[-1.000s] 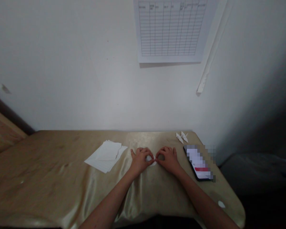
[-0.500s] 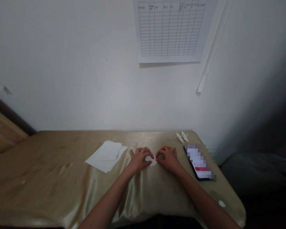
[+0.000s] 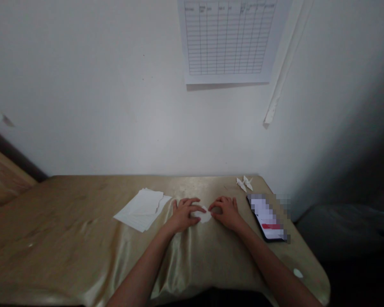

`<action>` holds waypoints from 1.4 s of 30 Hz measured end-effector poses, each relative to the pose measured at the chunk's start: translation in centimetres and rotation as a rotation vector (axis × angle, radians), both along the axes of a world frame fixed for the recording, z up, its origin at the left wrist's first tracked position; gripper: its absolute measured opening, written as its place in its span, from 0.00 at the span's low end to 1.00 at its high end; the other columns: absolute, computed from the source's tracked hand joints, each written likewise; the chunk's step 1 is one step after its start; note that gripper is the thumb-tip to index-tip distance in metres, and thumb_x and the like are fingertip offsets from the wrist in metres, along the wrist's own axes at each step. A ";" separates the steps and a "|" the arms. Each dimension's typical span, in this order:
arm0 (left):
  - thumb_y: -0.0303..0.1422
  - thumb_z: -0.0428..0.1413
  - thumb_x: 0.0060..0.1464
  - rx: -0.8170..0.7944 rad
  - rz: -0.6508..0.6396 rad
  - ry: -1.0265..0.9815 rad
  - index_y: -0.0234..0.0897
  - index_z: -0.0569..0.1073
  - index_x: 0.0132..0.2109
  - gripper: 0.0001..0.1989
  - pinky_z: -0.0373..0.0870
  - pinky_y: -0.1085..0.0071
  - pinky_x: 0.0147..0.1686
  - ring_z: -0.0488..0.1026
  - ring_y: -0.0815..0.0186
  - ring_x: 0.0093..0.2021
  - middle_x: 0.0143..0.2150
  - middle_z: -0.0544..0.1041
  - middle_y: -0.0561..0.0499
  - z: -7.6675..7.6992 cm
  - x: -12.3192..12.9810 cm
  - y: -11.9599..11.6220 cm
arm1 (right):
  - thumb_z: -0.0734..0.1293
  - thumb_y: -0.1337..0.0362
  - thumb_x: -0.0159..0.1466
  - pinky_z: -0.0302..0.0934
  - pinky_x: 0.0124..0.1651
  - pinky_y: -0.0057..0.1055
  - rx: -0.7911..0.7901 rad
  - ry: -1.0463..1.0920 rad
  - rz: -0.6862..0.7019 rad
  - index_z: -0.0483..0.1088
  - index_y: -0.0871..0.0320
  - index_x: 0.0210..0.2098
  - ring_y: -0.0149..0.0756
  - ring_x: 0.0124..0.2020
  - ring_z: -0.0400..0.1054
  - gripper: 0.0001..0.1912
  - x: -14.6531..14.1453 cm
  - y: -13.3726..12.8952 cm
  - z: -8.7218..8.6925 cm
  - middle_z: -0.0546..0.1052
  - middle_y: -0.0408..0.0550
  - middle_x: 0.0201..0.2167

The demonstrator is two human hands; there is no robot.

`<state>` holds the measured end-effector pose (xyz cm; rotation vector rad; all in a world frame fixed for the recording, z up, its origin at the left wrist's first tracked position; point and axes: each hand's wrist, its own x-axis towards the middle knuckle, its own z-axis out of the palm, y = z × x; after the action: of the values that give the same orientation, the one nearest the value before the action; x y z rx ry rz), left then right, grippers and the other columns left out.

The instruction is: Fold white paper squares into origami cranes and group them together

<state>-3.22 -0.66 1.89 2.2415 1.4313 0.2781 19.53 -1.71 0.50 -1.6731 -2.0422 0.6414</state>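
Note:
Between my hands a small piece of white paper (image 3: pixel 205 217) lies on the gold cloth. My left hand (image 3: pixel 183 216) is on its left side, fingers apart, with the index finger stretched over the paper and the thumb near its lower left edge. Thumb and index finger of my right hand (image 3: pixel 226 212) are pinched together at the paper's right edge. The paper's folds are too small to make out.
A stack of white paper sheets (image 3: pixel 137 211) lies to the left. Two folded paper cranes (image 3: pixel 245 183) sit at the back right, behind a phone (image 3: pixel 266 217) with a lit screen. The table (image 3: pixel 67 238) meets a wall carrying a printed chart (image 3: pixel 227 42).
My left hand has shifted slightly left, its index finger straightening from a curled pinch, so more of the paper shows. My right hand has barely moved.

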 end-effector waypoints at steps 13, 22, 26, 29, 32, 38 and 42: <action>0.36 0.63 0.54 0.112 0.125 -0.013 0.54 0.77 0.54 0.20 0.41 0.35 0.66 0.58 0.48 0.67 0.66 0.71 0.52 -0.7 0.9 0.2 | 0.67 0.65 0.63 0.25 0.72 0.58 0.036 -0.029 0.031 0.73 0.45 0.57 0.46 0.66 0.56 0.23 0.4 0.0 -0.7 0.70 0.49 0.60; 0.33 0.64 0.52 0.184 0.139 -0.101 0.53 0.79 0.50 0.18 0.44 0.39 0.65 0.61 0.50 0.64 0.62 0.74 0.52 -0.7 1.2 0.2 | 0.71 0.62 0.62 0.33 0.70 0.58 0.122 0.017 0.013 0.79 0.48 0.44 0.48 0.61 0.61 0.11 0.3 -0.1 -1.0 0.74 0.49 0.54; 0.33 0.65 0.52 0.214 0.140 -0.109 0.53 0.79 0.50 0.17 0.44 0.40 0.65 0.62 0.51 0.64 0.61 0.74 0.52 -1.1 1.1 0.4 | 0.71 0.62 0.62 0.37 0.68 0.57 0.166 0.039 0.011 0.79 0.50 0.35 0.47 0.58 0.63 0.03 0.3 0.1 -1.2 0.77 0.47 0.50; 0.34 0.64 0.53 0.225 0.150 -0.110 0.53 0.78 0.51 0.18 0.44 0.42 0.66 0.62 0.52 0.64 0.61 0.74 0.53 -1.4 1.1 0.6 | 0.71 0.63 0.62 0.41 0.67 0.54 0.213 0.062 0.008 0.78 0.51 0.32 0.46 0.56 0.65 0.02 0.3 0.2 -1.2 0.78 0.46 0.47; 0.35 0.64 0.53 0.218 0.175 -0.099 0.52 0.73 0.58 0.25 0.46 0.42 0.66 0.62 0.51 0.64 0.62 0.74 0.51 -1.6 1.2 0.6 | 0.71 0.64 0.61 0.46 0.65 0.49 0.269 0.079 -0.030 0.77 0.53 0.32 0.44 0.53 0.66 0.01 0.4 0.4 -1.2 0.79 0.46 0.44; 0.35 0.62 0.55 0.202 0.176 -0.040 0.49 0.70 0.62 0.27 0.46 0.39 0.67 0.62 0.50 0.65 0.63 0.72 0.48 -1.6 1.6 0.3 | 0.69 0.63 0.62 0.51 0.63 0.45 0.410 0.055 -0.164 0.76 0.54 0.31 0.44 0.50 0.68 0.04 1.1 1.0 -1.6 0.79 0.47 0.40; 0.35 0.61 0.56 0.207 0.181 -0.028 0.50 0.70 0.61 0.26 0.45 0.37 0.67 0.62 0.50 0.65 0.63 0.73 0.48 -1.7 1.8 0.2 | 0.67 0.62 0.64 0.44 0.67 0.51 0.500 -0.026 -0.176 0.75 0.54 0.32 0.46 0.51 0.67 0.05 1.5 0.9 -1.4 0.79 0.48 0.40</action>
<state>-1.45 -0.48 0.23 2.2587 1.6594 0.5377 20.98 -0.80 -0.87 -1.5342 -1.8445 0.0386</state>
